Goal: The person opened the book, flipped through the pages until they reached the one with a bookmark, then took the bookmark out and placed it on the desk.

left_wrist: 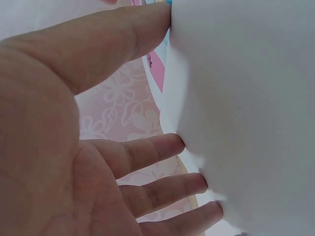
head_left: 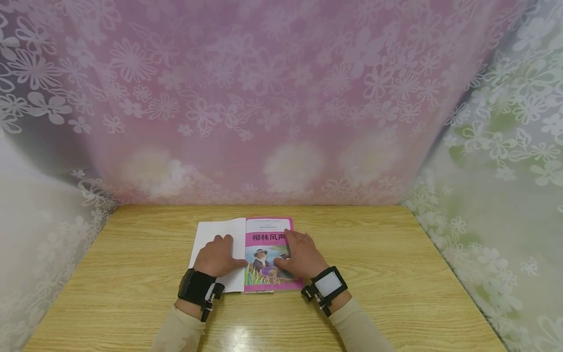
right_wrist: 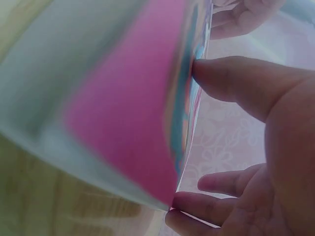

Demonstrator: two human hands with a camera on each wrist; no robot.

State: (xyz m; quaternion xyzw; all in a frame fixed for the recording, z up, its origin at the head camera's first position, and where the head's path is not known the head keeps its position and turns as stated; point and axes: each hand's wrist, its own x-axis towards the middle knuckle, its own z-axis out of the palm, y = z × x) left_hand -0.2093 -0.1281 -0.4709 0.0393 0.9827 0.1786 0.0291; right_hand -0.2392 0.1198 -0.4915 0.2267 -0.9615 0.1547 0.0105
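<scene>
An open book lies on the table, with a blank white page (head_left: 224, 227) on the left and a pink illustrated page (head_left: 259, 239) with large Chinese characters on the right. My left hand (head_left: 215, 257) rests on the white page, its thumb reaching to the fold. In the left wrist view, the fingertips of the left hand (left_wrist: 44, 128) touch the white surface, spread apart. My right hand (head_left: 304, 256) lies at the right edge of the pink page, thumb on the picture. The right wrist view has fingers of the right hand (right_wrist: 290, 152) by the page's edge.
The wooden table (head_left: 382, 264) extends on both sides of the book. A pink floral curtain (head_left: 264, 98) hangs behind it, and pale floral sheets (head_left: 506, 195) stand at the sides. Each wrist wears a black strap (head_left: 198, 286) with a small device.
</scene>
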